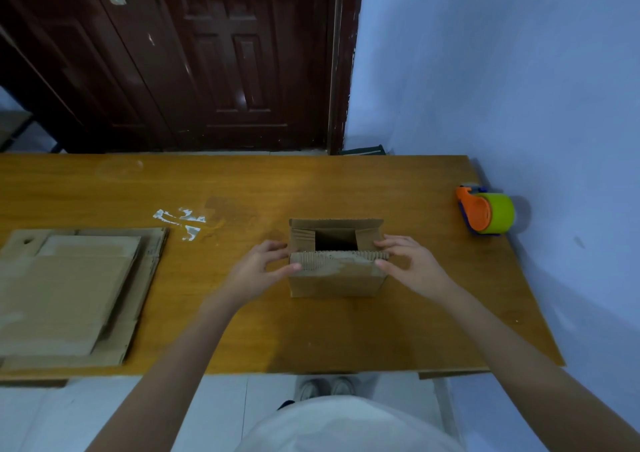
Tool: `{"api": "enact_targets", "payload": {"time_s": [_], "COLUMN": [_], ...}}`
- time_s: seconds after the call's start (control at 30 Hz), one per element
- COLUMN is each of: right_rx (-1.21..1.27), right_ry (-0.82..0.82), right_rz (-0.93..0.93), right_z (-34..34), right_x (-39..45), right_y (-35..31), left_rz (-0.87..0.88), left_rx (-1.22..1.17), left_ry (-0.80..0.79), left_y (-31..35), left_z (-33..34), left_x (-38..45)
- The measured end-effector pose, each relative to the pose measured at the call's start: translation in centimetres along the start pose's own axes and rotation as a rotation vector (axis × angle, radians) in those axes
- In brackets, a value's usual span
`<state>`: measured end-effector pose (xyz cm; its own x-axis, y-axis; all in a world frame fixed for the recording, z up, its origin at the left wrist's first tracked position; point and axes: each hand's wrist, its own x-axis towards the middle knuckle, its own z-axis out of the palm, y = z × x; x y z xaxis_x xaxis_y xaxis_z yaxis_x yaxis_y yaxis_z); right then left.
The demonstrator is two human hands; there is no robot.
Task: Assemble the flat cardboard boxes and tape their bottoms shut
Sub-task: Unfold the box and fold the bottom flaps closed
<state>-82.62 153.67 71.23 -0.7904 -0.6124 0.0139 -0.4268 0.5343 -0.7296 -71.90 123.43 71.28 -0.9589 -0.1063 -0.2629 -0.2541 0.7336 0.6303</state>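
Note:
A small cardboard box (334, 280) stands on the wooden table (311, 330) near its middle, its upper flaps partly folded in with a dark gap between them. My left hand (258, 271) grips the box's left end, thumb on the near flap and fingers round the corner. My right hand (410, 266) grips the right end the same way, thumb on the near flap's edge. A stack of flat cardboard boxes (76, 292) lies at the left of the table. A tape dispenser (486, 212), orange with a yellow-green roll, sits at the far right.
A blue wall runs along the table's right side, close behind the dispenser. A dark wooden door (194, 57) stands beyond the far edge. White tape scraps (181, 221) are stuck to the tabletop left of the box. My shoes (327, 387) show below the near edge.

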Motion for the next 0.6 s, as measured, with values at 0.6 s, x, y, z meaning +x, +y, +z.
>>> {"api": "enact_targets", "payload": {"time_s": [0.6], "right_rx": [-0.256], "right_ry": [0.036], "right_rz": [0.013], "right_z": [-0.2], "right_x": [1.0], "right_y": [-1.6], "left_rz": [0.062], "left_rx": [0.209], "left_ry": [0.264], "left_y": [0.7], "left_z": [0.1], "left_x": [1.5]}}
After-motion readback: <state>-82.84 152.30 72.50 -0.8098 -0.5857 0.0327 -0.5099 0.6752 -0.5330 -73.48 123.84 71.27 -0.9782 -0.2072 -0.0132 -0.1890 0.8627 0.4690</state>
